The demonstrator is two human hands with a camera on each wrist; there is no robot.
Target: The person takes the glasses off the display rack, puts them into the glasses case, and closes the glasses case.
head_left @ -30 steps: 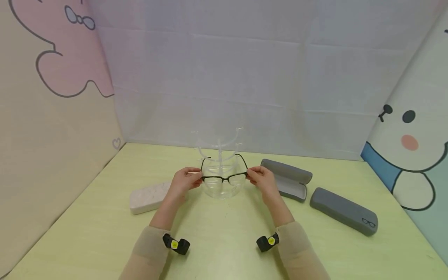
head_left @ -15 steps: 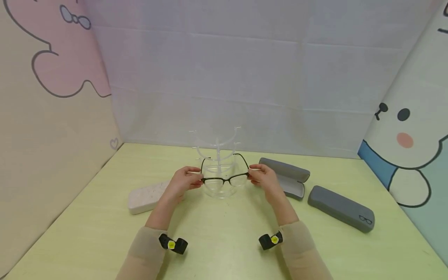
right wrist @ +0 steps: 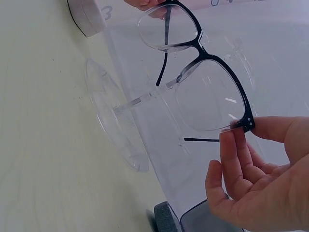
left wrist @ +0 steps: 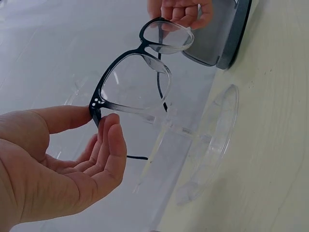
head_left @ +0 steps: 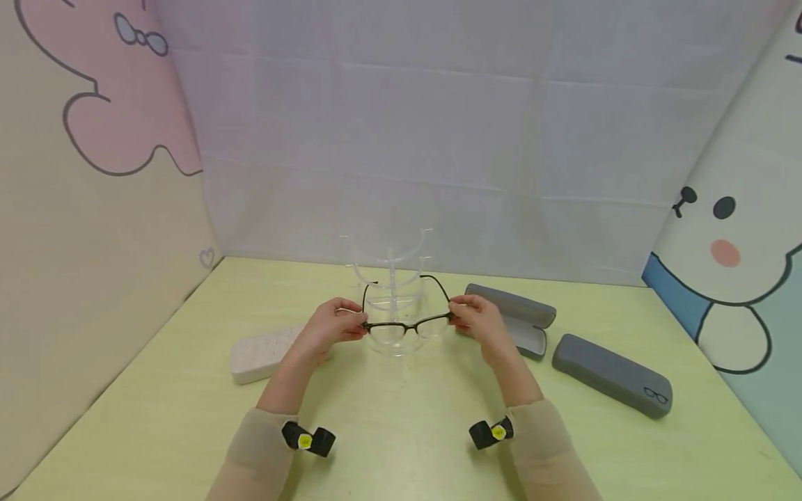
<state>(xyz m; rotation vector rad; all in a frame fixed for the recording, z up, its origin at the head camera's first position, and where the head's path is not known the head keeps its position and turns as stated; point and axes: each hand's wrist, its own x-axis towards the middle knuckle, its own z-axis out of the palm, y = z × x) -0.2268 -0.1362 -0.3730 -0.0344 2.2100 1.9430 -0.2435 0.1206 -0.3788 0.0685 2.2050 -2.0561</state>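
Observation:
A pair of eyeglasses (head_left: 410,328) with a black upper rim and clear lower rims is held level in front of the clear display stand (head_left: 392,277). My left hand (head_left: 328,328) pinches the left hinge corner between thumb and fingertips. At the opposite corner, my right hand (head_left: 481,325) pinches the frame the same way. Both temples are unfolded and point away from me, toward the stand. The left wrist view shows the lenses of the glasses (left wrist: 142,48) above the stand's rounded base (left wrist: 217,140). In the right wrist view, dark temple tips overlap the stand's arms.
Right of the stand lies an opened grey glasses case (head_left: 514,306), partly behind my right hand. A closed grey case (head_left: 610,376) with a glasses print sits farther right. On the left, a pale case (head_left: 260,356) lies partly behind my left arm. Fabric walls (head_left: 438,139) surround the table.
The glasses have shifted slightly toward me and to the right, with both hands still holding them. The stand and the cases stay in place.

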